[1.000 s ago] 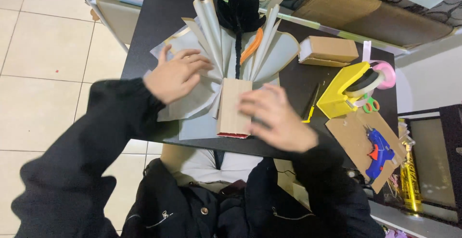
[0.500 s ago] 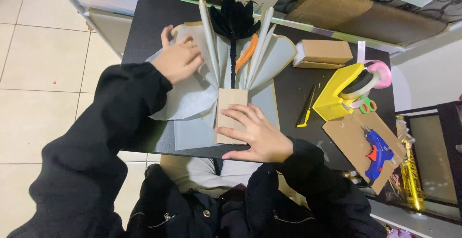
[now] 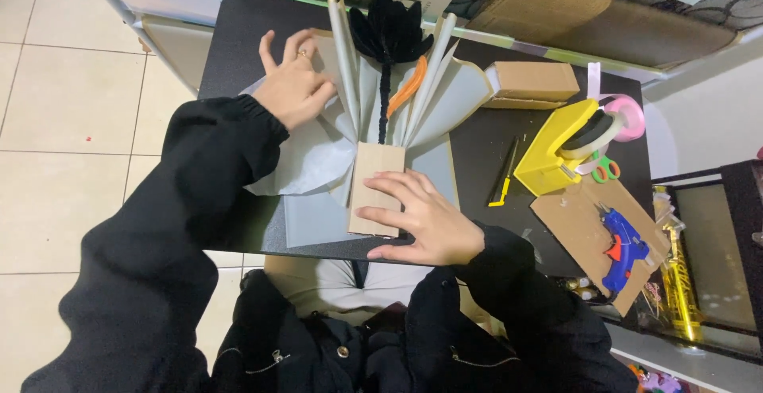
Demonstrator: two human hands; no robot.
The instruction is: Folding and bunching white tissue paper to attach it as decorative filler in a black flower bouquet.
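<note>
A fan of folded grey paper (image 3: 314, 162) lies on the black table (image 3: 238, 35), gathered at its base by a brown cardboard sleeve (image 3: 373, 174). A black feathery flower (image 3: 389, 35) on a dark stem and an orange strip (image 3: 405, 87) rise from the middle of the folds. My left hand (image 3: 294, 87) presses flat on the left folds of grey paper, fingers spread. My right hand (image 3: 421, 218) rests on the cardboard sleeve, holding it down against the table.
To the right lie a brown cardboard box (image 3: 534, 83), a yellow tape dispenser (image 3: 560, 147), pink ribbon roll (image 3: 628, 115), green-handled scissors (image 3: 606, 169), a yellow-black cutter (image 3: 505, 174), and a blue glue gun (image 3: 620, 246) on cardboard. Tiled floor lies left.
My left hand has slid up and left along the grey folds. My right hand has shifted down onto the lower part of the cardboard sleeve.
</note>
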